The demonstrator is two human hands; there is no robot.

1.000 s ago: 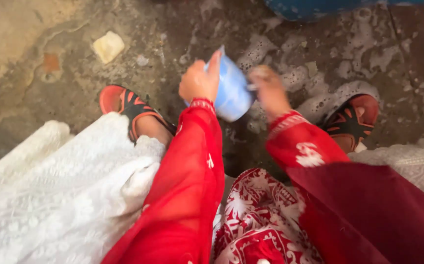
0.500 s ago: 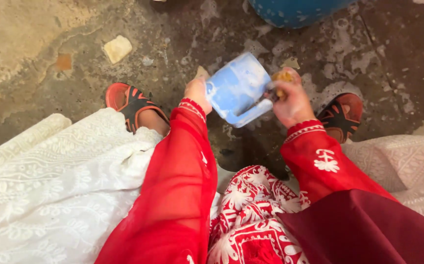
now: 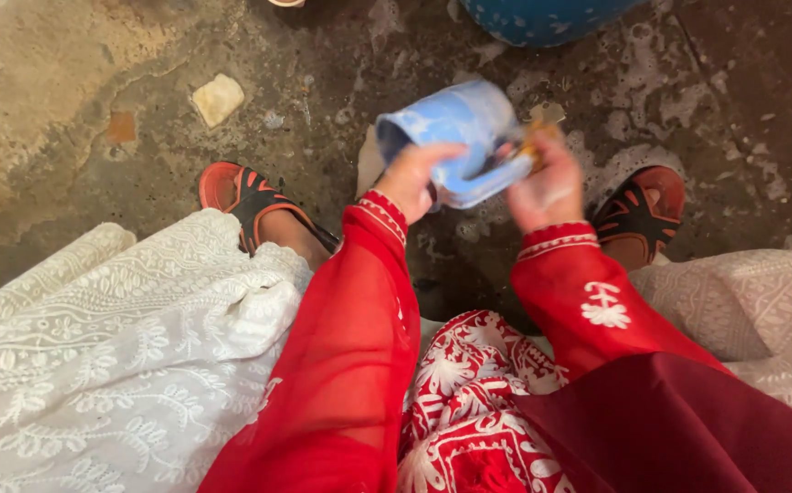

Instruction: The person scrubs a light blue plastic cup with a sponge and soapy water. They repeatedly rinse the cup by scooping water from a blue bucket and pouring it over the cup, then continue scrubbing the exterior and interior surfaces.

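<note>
Crouching over a wet, soapy concrete floor (image 3: pixel 95 82), the person holds a pale blue mug (image 3: pixel 455 137) above it, between both hands. The left hand (image 3: pixel 414 178) has its grip clamped on the mug's underside, fingers wrapped over the body. The right hand (image 3: pixel 542 187) has its grip closed on a small yellowish scrubber (image 3: pixel 535 141), pressed against the mug's end. Red sandals (image 3: pixel 250 201) stand either side, and a blue tub (image 3: pixel 542 18) sits at the top edge.
</note>
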